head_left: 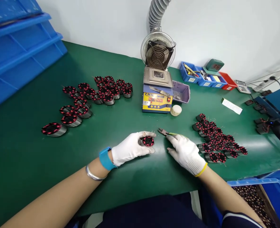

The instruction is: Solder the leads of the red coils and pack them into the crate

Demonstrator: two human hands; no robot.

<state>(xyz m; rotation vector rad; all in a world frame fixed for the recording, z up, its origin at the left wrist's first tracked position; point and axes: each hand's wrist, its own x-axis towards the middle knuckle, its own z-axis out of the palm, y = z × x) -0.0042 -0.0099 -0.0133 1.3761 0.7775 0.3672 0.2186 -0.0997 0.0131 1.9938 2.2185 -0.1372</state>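
Note:
My left hand (133, 147), in a white glove, is closed around a motor stator (148, 141) with red-and-black windings on its upper face. Thin wire ends stick up near my fingertips. To its right, my gloved right hand (183, 151) grips a pair of cutting pliers (163, 131) with greenish handles, mostly hidden under the palm. The pliers' jaws point toward the stator but stay apart from it. More stators (106, 90) stand grouped at the back left, and another group of stators (215, 136) stands right of my right hand.
Behind my hands is a solder pot (157, 98) with a digital display, a fan (158, 55) above it. A purple tray (186, 95), a round white block (176, 110) and small blue bins (189, 77) are nearby. Blue crates (18, 47) rise at left; a blue crate (251, 182) holds parts at lower right.

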